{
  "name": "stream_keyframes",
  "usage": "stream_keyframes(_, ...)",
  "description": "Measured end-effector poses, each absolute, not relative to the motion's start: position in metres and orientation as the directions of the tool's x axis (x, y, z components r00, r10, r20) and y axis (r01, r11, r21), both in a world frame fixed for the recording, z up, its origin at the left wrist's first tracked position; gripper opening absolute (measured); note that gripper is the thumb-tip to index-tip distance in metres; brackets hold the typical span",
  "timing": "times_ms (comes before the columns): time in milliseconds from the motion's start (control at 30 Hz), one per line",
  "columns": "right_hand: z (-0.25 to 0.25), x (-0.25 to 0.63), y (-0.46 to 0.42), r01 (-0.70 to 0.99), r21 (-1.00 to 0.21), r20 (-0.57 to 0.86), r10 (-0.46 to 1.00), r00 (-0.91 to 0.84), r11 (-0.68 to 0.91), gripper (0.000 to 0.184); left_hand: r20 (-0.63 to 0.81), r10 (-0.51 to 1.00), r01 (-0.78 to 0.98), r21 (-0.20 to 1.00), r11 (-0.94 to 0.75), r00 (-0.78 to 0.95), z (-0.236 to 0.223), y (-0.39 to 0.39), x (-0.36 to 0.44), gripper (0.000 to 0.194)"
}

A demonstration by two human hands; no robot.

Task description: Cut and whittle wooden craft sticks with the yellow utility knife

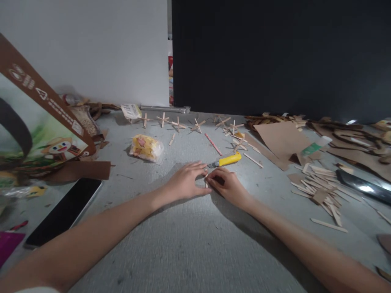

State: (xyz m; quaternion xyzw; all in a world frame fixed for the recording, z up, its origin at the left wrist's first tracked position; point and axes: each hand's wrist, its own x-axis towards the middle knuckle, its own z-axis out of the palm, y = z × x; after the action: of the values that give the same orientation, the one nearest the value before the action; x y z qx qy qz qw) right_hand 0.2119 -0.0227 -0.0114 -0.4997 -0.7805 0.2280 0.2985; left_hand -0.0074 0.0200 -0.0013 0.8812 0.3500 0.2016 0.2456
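Small, slender, pale wooden piece (206,171): seen on the near side of the yellow-handled utility knife (229,159), near its blade end; short and thin in outline, partly covered by fingertips, its finer shape too small to be made out.
Bare left hand (186,182): laid low over the grey tabletop (183,252), to the near left of the knife; fingers stretched forward and bunched, thumb spread apart from them, with the piece framed in the gap; whether it is clamped there cannot be told.
Bare right hand (230,187): posed just in front of the knife, fingers curled, thumb and forefinger drawn together at the piece; the contact is hidden, so a firm pinch cannot be confirmed.
Crossed figures of flat pale sticks (198,125): ranged in a loose row beyond the knife.
Red-and-white striped rod (213,144): slanted just beyond the knife.
Loose pile of flat pale wooden sticks (324,185): heaped well to the knife's right.
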Motion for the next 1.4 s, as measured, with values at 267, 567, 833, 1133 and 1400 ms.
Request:
stream_keyframes(267,-0.007,0.202,-0.020,0.747,-0.604,0.124,0.958,-0.257,0.279,0.011,0.154,0.717,0.535,0.564,-0.629,0.680,0.006,0.019,-0.007,0.048)
stream_keyframes(567,-0.010,0.200,-0.017,0.767,-0.577,0.122,0.958,-0.260,0.282,0.014,0.158,0.721,0.534,0.570,-0.625,0.675,0.006,0.019,-0.006,0.042)
stream_keyframes(833,-0.023,0.200,-0.020,0.785,-0.483,0.267,0.919,-0.289,0.387,0.014,0.163,0.716,0.527,0.571,-0.629,0.678,0.006,0.020,-0.007,0.044)
stream_keyframes(1133,-0.012,0.209,-0.034,0.724,-0.186,0.432,0.716,-0.547,0.665,0.024,0.179,0.712,0.525,0.559,-0.642,0.679,0.003,0.020,-0.005,0.042)
stream_keyframes(1400,-0.018,0.220,-0.024,0.799,-0.346,0.564,0.789,-0.243,0.493,0.021,0.143,0.724,0.537,0.578,-0.615,0.675,0.005,0.018,-0.007,0.049)
